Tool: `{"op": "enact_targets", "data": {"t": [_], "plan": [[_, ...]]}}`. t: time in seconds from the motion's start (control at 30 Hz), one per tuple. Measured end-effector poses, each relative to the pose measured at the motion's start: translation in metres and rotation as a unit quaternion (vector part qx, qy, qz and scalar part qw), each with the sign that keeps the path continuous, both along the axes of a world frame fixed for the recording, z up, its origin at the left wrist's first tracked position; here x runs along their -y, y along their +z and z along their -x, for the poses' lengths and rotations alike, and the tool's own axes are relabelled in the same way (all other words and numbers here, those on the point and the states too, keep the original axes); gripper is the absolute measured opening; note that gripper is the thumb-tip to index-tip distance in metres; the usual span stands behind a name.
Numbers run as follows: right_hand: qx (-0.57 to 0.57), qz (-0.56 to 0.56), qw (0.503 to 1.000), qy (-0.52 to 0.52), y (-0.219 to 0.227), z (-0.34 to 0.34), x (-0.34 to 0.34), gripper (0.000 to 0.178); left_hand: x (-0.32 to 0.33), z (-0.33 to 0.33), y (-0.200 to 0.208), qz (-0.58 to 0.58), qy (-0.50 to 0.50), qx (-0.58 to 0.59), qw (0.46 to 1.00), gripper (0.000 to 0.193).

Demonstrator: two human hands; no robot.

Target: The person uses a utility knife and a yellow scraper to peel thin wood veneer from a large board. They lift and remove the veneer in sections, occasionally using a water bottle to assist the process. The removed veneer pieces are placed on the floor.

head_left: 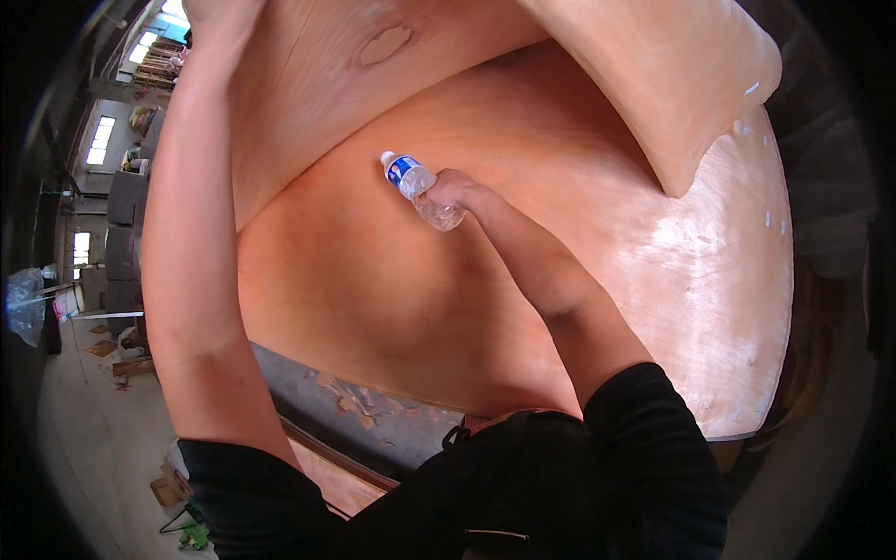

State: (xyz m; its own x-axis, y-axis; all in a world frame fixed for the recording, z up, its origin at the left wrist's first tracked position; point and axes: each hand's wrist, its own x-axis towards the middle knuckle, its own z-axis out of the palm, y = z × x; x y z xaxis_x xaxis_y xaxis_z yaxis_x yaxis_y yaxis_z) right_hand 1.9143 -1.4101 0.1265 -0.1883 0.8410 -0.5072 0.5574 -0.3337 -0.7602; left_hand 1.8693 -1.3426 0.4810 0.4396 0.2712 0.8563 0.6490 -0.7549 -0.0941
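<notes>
My right hand (450,189) is closed around the lower part of a clear plastic bottle (439,217) with a blue label and a white cap. The bottle lies tilted over a broad wood veneer sheet (373,289), its cap pointing to the far left. On the left, my arm stretches far forward, and my left hand (220,9) is at the top edge of the picture beside a raised veneer sheet (308,84). Its fingers are cut off from view. That upper sheet has an oval knot patch (385,44) and curls over at the right.
Under the near edge of the veneer shows a dark grey surface (392,425) with peeling brown flakes. At the left, a clear plastic bag (26,303) hangs above a concrete floor (84,411). Dark grey stacked blocks (123,247) and a cardboard box (168,490) stand farther off.
</notes>
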Motion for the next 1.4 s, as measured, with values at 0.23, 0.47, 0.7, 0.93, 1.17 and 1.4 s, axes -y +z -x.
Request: {"op": "enact_targets", "data": {"t": [0.23,0.47,0.7,0.93,1.17,1.4], "plan": [[-0.041,-0.033,0.988,-0.146,-0.026,-0.092,0.029,0.045,-0.034,0.030,-0.010,0.104,-0.021,0.064,0.992,0.031],[-0.117,-0.103,0.877,-0.455,-0.039,-0.292,0.157,0.023,-0.016,0.025,-0.016,0.107,0.116,0.003,0.987,0.037],[-0.424,-0.196,0.744,-0.478,-0.032,-0.431,0.257,0.009,-0.012,0.024,-0.060,0.119,0.066,-0.078,0.988,0.023],[-0.104,-0.200,0.802,-0.553,-0.041,-0.389,0.300,0.023,0.099,-0.005,-0.131,0.144,-0.102,-0.197,0.964,0.013],[-0.420,-0.046,0.712,-0.561,-0.057,-0.271,0.386,0.031,0.236,-0.009,-0.279,0.227,-0.164,-0.364,0.889,0.017],[-0.433,-0.108,0.599,-0.665,-0.078,-0.209,0.488,0.031,0.281,-0.016,-0.396,0.288,-0.154,-0.371,0.869,0.028]]}}
